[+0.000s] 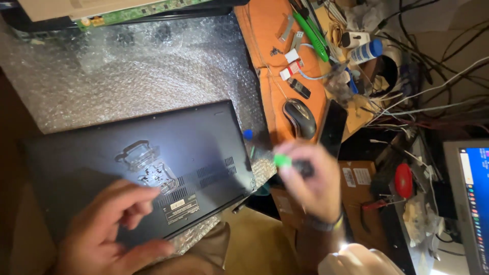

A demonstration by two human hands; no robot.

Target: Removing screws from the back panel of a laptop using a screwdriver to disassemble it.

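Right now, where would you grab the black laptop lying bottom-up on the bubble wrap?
Probably the black upturned laptop by its right short edge, which overhangs the bubble wrap. Come from the right, fingers under, thumb on top. The left hand already rests on the near edge.

A sheet of bubble wrap [127, 76] is covering the bench on the left, carrying an upturned dark laptop [147, 163]. An orange cloth [267, 30] is lying to the right, holding a mouse [299, 118].

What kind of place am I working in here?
Likely an electronics repair bench: an upturned laptop on bubble wrap, a bare circuit board, and tangled cables beside it.
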